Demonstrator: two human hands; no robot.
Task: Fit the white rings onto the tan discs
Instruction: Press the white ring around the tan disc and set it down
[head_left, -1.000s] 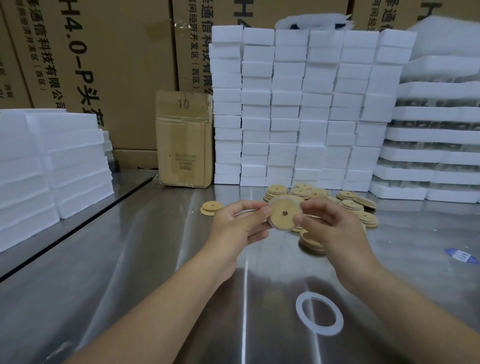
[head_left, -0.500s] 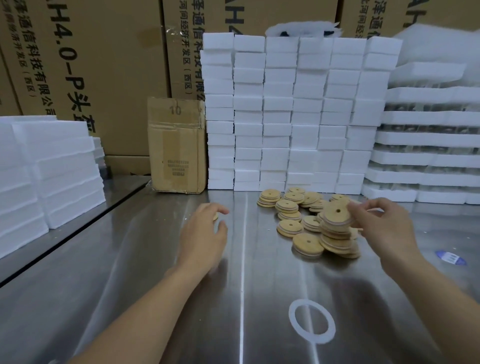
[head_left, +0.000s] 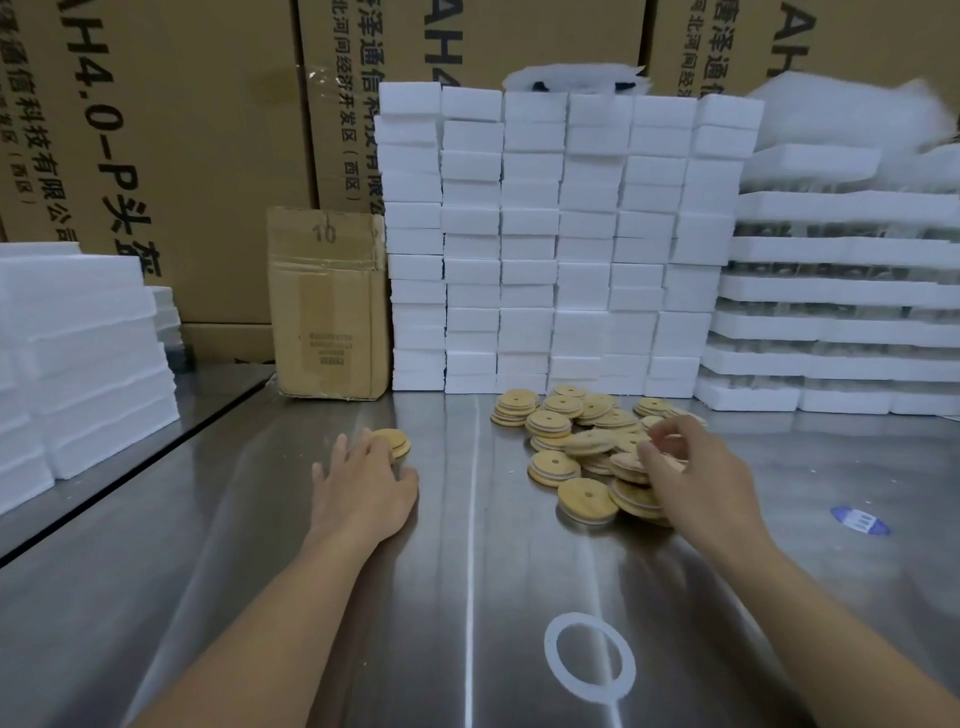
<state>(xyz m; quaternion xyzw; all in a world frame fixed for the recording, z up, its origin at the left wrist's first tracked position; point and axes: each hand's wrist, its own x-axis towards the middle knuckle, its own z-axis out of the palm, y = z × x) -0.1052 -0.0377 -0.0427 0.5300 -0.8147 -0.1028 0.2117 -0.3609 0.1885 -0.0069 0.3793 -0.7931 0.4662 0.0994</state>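
A loose pile of tan discs (head_left: 563, 423), each with a centre hole and many with a white rim, lies at the back middle of the steel table (head_left: 260, 571). My right hand (head_left: 696, 473) is over the pile's right side. Its fingers are bent down among the discs and blurred, so a grip cannot be made out. My left hand (head_left: 363, 486) lies flat on the table, its straight fingers touching a small stack of tan discs (head_left: 397, 441). One white ring (head_left: 589, 660) lies alone near the front edge, between my forearms.
A wall of stacked white foam blocks (head_left: 561, 249) stands right behind the pile. Foam trays (head_left: 841, 306) are stacked at the right and more foam (head_left: 78, 364) at the left. A small cardboard box (head_left: 327, 306) stands at the back left. A blue sticker (head_left: 860, 521) lies at the right.
Both hands held one ringed disc in mid-air; the right hand carried it to the pile and sank among the discs. The left hand went left and down to the small stack.
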